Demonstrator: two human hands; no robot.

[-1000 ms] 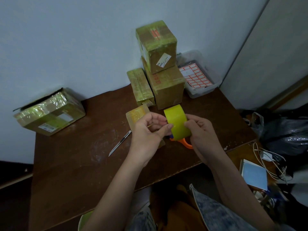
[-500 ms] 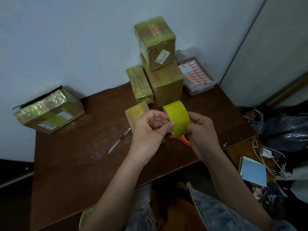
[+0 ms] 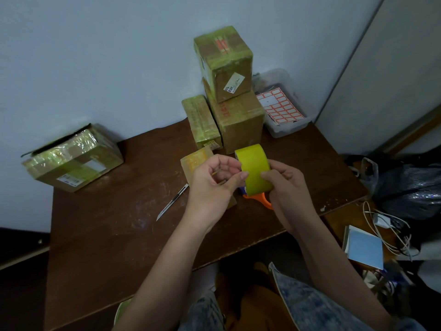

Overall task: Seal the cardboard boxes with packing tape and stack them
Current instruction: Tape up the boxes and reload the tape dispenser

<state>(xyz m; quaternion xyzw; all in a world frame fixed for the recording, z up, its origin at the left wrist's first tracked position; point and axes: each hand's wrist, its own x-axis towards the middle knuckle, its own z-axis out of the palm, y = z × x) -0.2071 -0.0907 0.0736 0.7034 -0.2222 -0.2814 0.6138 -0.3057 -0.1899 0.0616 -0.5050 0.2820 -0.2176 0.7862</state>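
Roll of packing tape (image 3: pixel 255 168): yellow-green, wide, on an orange-handled dispenser (image 3: pixel 261 199), held above the tabletop (image 3: pixel 114 235) between both hands.

Small box (image 3: pixel 196 161): yellowish tape wrap, lying flat on the tabletop just behind the left hand (partly hidden by it).

Stack of two boxes at the wall: upper box (image 3: pixel 225 62), cube-like, taped, white label on its front; lower box (image 3: pixel 241 120), larger, brown, taped.

Slim box (image 3: pixel 201 121): taped, touching the lower box's left side.

Large box (image 3: pixel 74 158): far left tabletop corner, glossy tape, one flap raised at the back.
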